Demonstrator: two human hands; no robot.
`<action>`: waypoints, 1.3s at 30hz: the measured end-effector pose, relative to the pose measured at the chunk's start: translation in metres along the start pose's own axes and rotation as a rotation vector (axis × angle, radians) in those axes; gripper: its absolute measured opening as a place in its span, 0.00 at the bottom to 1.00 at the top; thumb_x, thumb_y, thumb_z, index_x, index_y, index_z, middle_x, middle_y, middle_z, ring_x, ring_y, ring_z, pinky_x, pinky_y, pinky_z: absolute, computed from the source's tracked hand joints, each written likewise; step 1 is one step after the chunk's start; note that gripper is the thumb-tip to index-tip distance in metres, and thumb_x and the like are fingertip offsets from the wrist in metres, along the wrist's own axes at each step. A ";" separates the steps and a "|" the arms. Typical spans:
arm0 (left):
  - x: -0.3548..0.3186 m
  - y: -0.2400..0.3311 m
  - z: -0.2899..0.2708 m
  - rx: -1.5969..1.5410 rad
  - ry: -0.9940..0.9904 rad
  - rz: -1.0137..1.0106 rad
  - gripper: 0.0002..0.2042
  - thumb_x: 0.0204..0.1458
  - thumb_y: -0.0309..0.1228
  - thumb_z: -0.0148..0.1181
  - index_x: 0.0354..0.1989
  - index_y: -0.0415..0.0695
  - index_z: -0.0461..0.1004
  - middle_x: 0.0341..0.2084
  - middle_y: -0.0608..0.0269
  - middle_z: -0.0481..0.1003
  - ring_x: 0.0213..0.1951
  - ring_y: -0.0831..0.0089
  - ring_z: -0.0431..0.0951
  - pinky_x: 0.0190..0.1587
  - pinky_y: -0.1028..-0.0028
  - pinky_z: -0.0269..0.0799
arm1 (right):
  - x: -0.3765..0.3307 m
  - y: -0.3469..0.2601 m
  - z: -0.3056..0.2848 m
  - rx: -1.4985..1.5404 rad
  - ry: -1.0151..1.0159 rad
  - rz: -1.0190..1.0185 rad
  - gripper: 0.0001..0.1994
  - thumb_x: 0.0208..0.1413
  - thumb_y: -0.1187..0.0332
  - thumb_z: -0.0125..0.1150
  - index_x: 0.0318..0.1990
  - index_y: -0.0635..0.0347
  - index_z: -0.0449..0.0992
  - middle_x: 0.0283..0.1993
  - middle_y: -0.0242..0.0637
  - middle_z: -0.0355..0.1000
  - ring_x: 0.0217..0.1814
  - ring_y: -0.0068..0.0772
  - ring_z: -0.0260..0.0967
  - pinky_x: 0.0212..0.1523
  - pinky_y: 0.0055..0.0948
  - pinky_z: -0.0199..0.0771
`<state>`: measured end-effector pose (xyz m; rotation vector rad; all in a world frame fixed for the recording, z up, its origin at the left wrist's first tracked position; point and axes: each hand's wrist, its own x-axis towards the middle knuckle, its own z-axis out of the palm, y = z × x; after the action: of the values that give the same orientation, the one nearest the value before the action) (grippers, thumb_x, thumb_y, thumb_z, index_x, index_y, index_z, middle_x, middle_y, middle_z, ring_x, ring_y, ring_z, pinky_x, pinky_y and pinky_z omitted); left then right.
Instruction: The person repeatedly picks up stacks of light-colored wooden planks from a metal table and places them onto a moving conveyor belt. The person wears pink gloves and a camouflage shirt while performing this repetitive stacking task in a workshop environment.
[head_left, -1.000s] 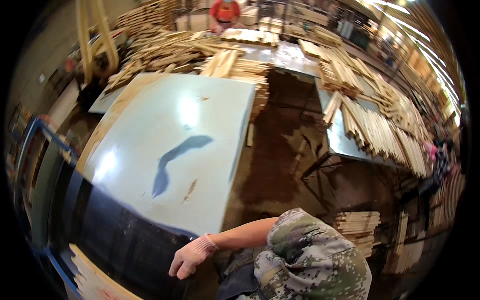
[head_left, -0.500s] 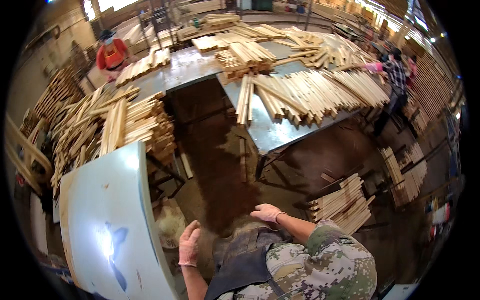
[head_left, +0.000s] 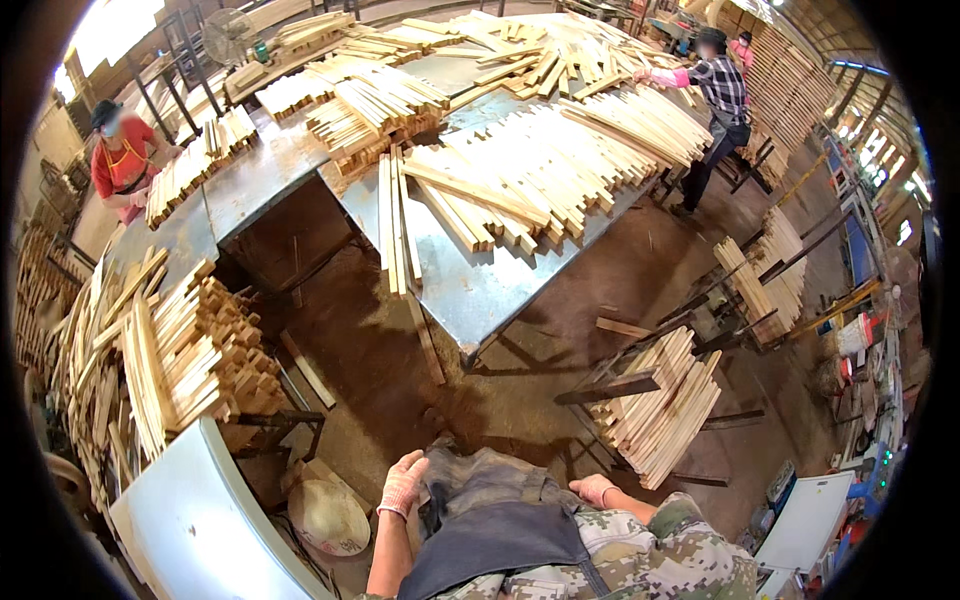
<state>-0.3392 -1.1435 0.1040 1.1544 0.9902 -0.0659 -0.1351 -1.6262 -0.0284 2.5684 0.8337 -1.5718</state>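
My left hand, in a pale knitted glove, hangs beside the dark apron. Its fingers are loosely bent and it holds nothing. The right hand, gloved the same way, is at the apron's other side with its fingers loosely extended and empty. Neither hand touches the wood. Ahead, many pale wooden strips lie in rows on a metal-topped table. A few narrow strips lie apart by its left edge. Another bundle of strips rests on a low rack to the right.
A pale blue panel stands at lower left, with a pile of strips beyond it. A round pale container sits on the floor. Two co-workers, one in red and one in plaid, stand at the tables.
The view has turned right, so the tables sit further left and the blue panel shows less. Both hands have come down closer to the apron. They remain empty.
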 end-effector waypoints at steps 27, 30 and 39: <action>0.438 0.402 0.095 0.956 0.598 0.034 0.62 0.43 0.52 0.81 0.83 0.46 0.45 0.68 0.43 0.66 0.66 0.47 0.73 0.67 0.56 0.73 | 0.238 -0.223 -0.597 0.214 0.747 -0.239 0.43 0.62 0.48 0.66 0.78 0.64 0.61 0.70 0.61 0.69 0.72 0.62 0.65 0.75 0.50 0.64; 0.455 0.374 0.100 0.966 0.655 0.080 0.57 0.47 0.44 0.75 0.83 0.47 0.45 0.63 0.42 0.70 0.59 0.45 0.78 0.63 0.54 0.77 | 0.290 -0.218 -0.679 -0.011 0.903 -0.267 0.45 0.61 0.49 0.68 0.80 0.60 0.57 0.74 0.59 0.66 0.75 0.59 0.63 0.77 0.51 0.62; 0.432 0.347 0.264 0.927 0.556 0.090 0.63 0.45 0.52 0.78 0.82 0.32 0.44 0.68 0.34 0.68 0.67 0.42 0.72 0.71 0.58 0.68 | 0.323 -0.162 -0.711 0.020 0.756 -0.349 0.33 0.54 0.59 0.66 0.67 0.62 0.72 0.57 0.60 0.77 0.61 0.60 0.75 0.61 0.56 0.75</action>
<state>0.2587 -1.0097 0.0768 2.1387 1.4540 -0.1454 0.4909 -1.1470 0.0953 3.1829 1.3620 -0.5785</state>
